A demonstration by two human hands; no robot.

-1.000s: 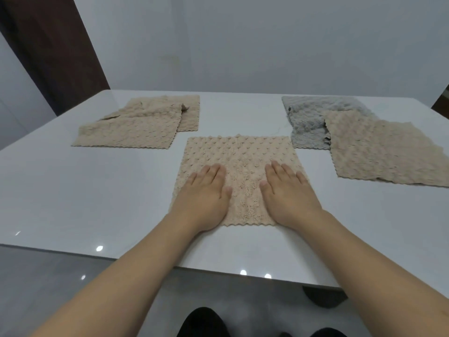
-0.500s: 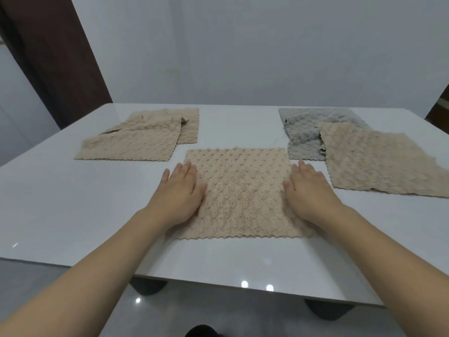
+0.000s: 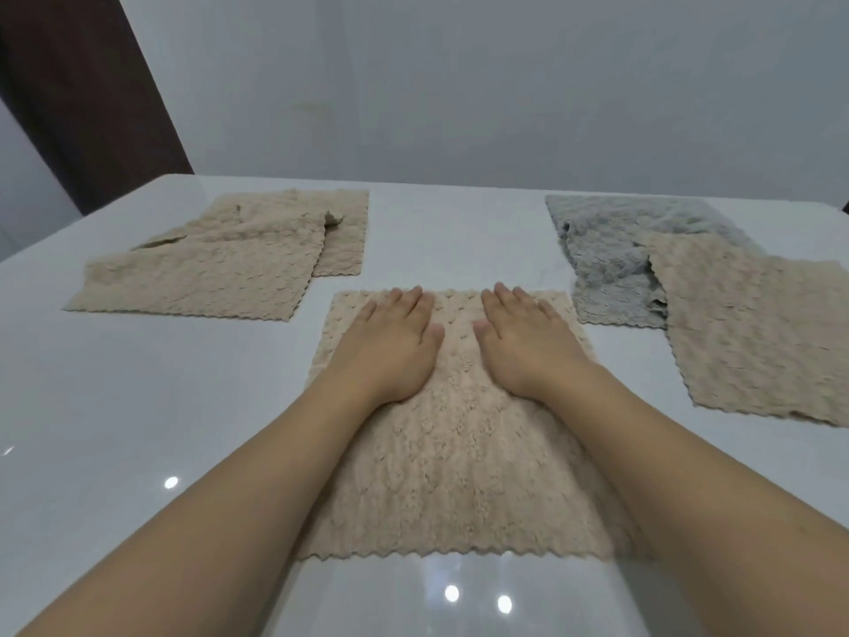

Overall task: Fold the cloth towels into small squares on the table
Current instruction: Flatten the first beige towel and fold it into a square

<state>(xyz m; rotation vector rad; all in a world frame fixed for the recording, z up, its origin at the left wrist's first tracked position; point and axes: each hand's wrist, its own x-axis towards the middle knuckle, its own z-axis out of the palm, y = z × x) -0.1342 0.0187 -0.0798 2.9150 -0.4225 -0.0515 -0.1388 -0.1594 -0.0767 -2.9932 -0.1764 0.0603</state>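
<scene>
Beige and bumpy, the towel [image 3: 459,434] you are working on lies flat on the white counter [image 3: 161,406], right in front of you. Its near edge sits close to the counter's near edge. Your left hand [image 3: 390,347] and your right hand [image 3: 523,342] both lie flat on the far part of it, palms down, fingers straight. They are side by side with a small gap between them, and they hold nothing.

More towels wait farther back. A beige pile [image 3: 220,264] lies on the far left. A grey towel [image 3: 611,255] lies on the far right, with another beige towel [image 3: 753,333] lying partly over it.

It looks like you are smoothing the towel before a fold. Here is what could go wrong. The counter looks shiny and smooth, so the whole towel may slide if you push hard. If it slides toward you, the near edge could slip off the counter. If you lift only one corner, the fold may come out crooked and the square will not be neat. A bump left under the fold would make it lumpy.
</scene>
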